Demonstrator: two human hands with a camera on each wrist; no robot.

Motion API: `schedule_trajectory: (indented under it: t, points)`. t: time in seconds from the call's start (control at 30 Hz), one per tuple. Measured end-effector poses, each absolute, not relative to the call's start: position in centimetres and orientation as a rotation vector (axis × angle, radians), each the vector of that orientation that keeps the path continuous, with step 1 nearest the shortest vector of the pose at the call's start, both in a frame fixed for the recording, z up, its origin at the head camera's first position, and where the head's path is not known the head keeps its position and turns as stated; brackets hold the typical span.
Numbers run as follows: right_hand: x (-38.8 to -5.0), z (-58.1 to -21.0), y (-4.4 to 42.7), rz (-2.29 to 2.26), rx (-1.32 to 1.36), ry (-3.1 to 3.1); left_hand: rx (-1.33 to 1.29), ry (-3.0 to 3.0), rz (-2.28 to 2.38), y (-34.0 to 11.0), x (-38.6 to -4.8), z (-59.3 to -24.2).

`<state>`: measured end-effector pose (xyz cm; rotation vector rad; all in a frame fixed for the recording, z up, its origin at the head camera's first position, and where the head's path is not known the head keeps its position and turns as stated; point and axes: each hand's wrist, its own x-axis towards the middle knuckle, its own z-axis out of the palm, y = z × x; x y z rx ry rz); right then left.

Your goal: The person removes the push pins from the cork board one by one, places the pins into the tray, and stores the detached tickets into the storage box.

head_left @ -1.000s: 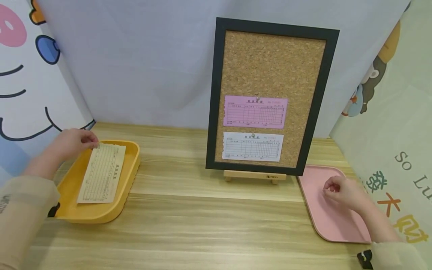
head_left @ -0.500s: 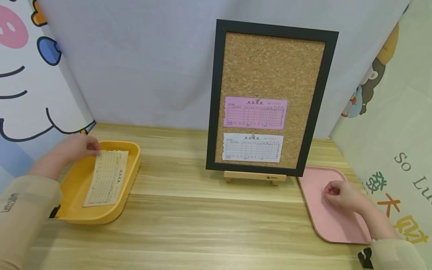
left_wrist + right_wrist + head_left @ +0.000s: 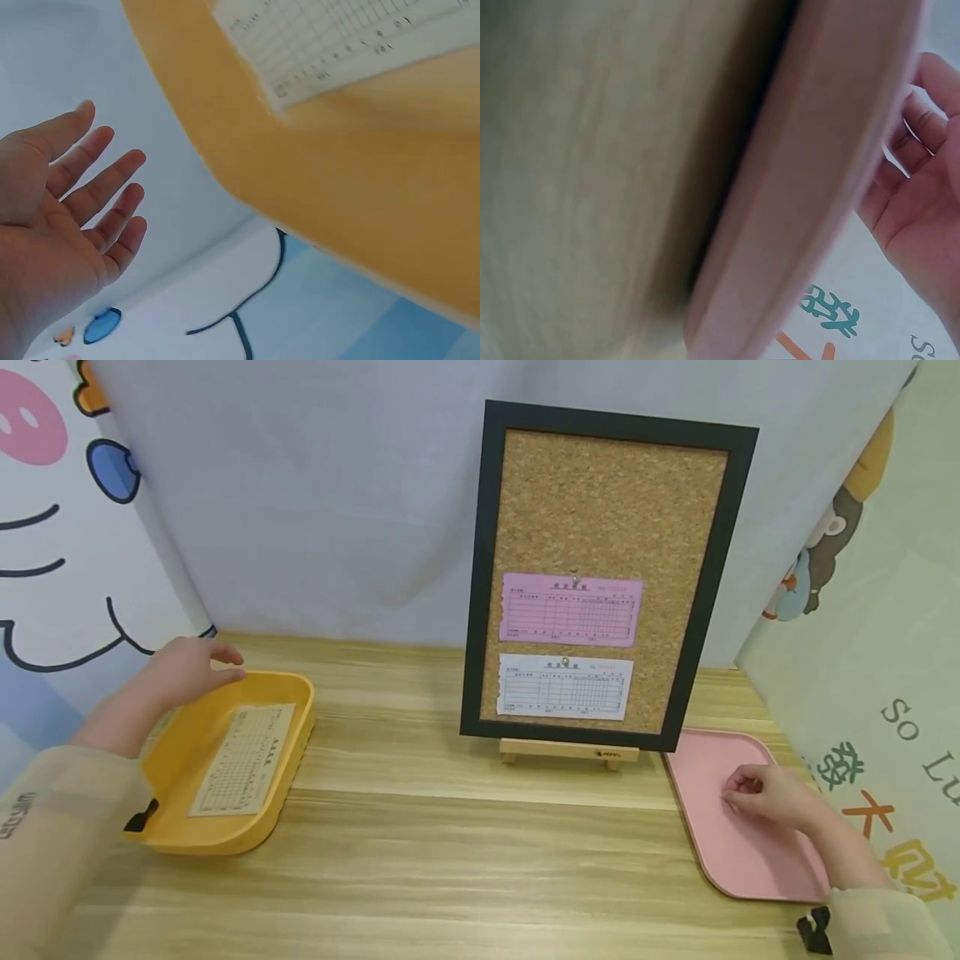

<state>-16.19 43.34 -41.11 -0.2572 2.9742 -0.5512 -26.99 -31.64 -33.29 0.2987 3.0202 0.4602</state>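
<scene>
Left fingers (image 3: 105, 186) spread apart near thin paper (image 3: 243, 760) in a rounded yellow tray (image 3: 217, 839), eight o'clock. Right fingers (image 3: 924, 124) curl loosely over a pink tray (image 3: 712, 835), four; grainy corkboard (image 3: 611, 502), two.

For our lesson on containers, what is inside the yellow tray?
A printed slip lies in the yellow tray. Anything beneath the slip is covered and cannot be seen; the left hand and sleeve hide part of the tray's left side.

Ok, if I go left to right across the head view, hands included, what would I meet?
Left hand → pale yellow slip → black-framed cork board → right hand → printed word "So" at the right.
</scene>
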Motion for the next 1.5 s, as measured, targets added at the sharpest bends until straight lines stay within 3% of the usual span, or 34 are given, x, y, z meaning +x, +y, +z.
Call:
schedule_trajectory:
  t: [0.33, 0.83, 1.5]
  points:
    - [-15.9, -39.8, 43.0, -0.576, -0.250, 3.018, 0.362, 3.077, 0.487, -28.1, -26.1, -31.4]
    - [-14.8, -34.9, 40.4, -0.553, -0.295, 3.319, 0.394, 3.232, 0.793, -23.2, -23.3, -30.4]
    - [-14.4, -31.4, 33.1, -0.945, -0.306, 3.783, 0.451, 3.232, 1.410, -16.6, -21.3, -30.5]
